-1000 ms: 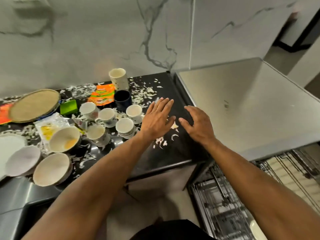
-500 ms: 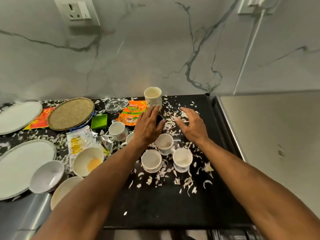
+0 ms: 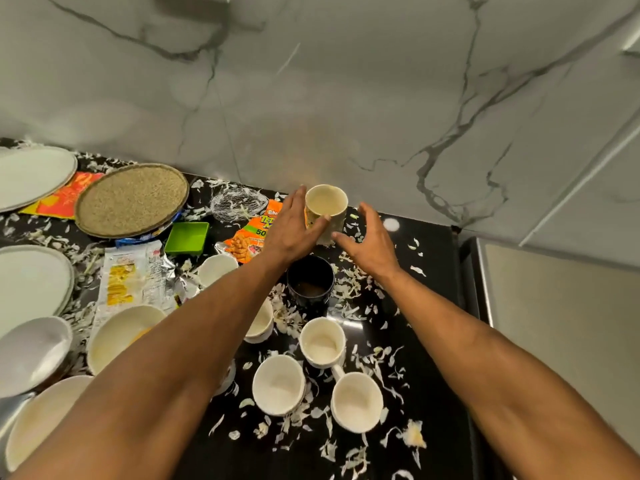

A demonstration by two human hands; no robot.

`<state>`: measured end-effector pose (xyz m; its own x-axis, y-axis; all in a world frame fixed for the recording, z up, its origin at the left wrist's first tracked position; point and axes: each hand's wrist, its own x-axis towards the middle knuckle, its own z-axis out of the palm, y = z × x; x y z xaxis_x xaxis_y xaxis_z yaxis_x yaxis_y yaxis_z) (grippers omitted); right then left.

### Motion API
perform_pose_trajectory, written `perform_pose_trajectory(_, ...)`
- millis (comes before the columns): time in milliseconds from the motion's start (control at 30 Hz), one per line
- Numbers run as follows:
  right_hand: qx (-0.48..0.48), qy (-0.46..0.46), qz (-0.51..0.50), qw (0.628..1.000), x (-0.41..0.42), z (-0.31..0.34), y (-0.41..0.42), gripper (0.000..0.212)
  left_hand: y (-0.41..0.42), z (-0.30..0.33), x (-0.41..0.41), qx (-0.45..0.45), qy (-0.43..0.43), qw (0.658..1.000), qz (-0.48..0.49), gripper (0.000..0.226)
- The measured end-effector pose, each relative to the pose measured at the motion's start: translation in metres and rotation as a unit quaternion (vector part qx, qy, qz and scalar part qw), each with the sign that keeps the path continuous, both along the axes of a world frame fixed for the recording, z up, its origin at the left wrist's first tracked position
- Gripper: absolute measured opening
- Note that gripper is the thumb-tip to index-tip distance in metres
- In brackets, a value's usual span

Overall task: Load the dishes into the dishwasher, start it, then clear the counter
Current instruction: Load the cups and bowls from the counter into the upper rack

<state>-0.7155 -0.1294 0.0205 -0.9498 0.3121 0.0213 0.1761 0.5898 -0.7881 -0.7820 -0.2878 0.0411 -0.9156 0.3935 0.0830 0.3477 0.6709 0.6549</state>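
Tall cream mug [image 3: 326,211] standing upright at the back of the black counter [image 3: 429,341], against the marble wall. Left hand [image 3: 294,226] touches its left side, fingers straight, thumb across its front; right hand [image 3: 367,242] hovers just beside it, fingers spread, holding nothing. Dark mug [image 3: 310,284] stands nearer, between the forearms.

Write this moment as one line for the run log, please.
phase: reaching | target: tall cream mug | left hand: touching mug | right hand: open, beside mug

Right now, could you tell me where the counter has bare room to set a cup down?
Mostly bare: the black counter strip right of the right hand. Crowded: around the white cups, dark mug and bowls, among scattered peelings.
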Motion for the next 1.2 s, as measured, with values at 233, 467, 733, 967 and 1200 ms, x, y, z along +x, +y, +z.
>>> perform_pose_trajectory(233,-0.091,0.016,0.029,0.995,-0.048,-0.016,0.0,0.095,0.018,-0.014,-0.041,0.114,-0.09,0.989,0.023,0.089)
perform_pose_trajectory(467,-0.161,0.066,0.01,0.985,-0.063,-0.034,-0.012,0.081,0.027,-0.027,-0.054,0.223,-0.15,0.962,0.041,0.044)
perform_pose_trajectory(733,-0.159,0.106,-0.015,0.982,-0.05,-0.027,-0.013,0.08,0.032,-0.013,-0.04,0.254,-0.148,0.956,0.025,0.04)
perform_pose_trajectory(967,-0.149,0.14,-0.023,0.979,-0.006,0.008,-0.014,0.082,0.026,0.024,0.0,0.261,-0.149,0.954,-0.026,0.038)
perform_pose_trajectory(1200,-0.09,0.175,-0.029,0.98,0.048,0.044,-0.017,0.082,0.018,0.058,0.051,0.286,-0.148,0.943,-0.08,0.036)
